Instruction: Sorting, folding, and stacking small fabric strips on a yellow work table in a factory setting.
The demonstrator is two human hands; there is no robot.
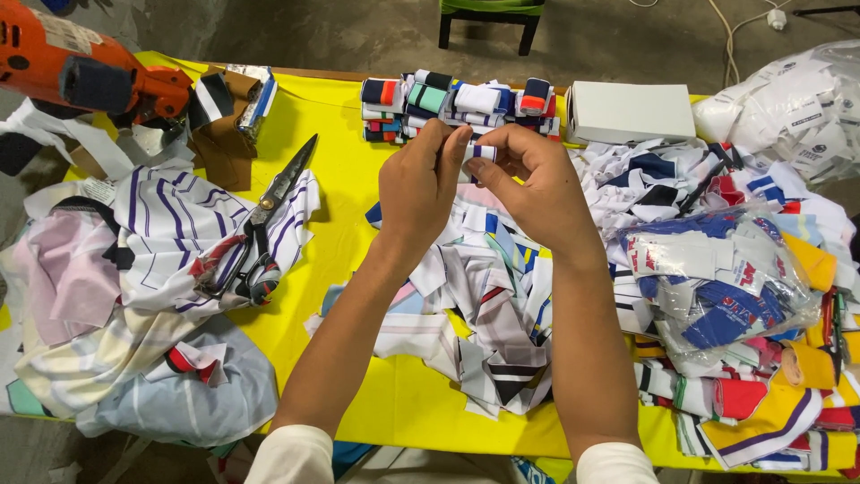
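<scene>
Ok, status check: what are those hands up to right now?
Left hand, right hand: both pinching one small striped fabric strip. Loose strip pile beneath. Nothing blocking.

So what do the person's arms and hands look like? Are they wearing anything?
Both hands, the left hand and the right hand, are bare: no gloves, rings or watch show. The forearms are bare too. Near the elbows sit white sleeves, pushed or cut short, one on each arm.

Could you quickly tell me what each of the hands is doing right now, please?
Left hand: closed, pinching one end of the small striped fabric strip.
Right hand: closed, pinching the strip's other end.
</scene>
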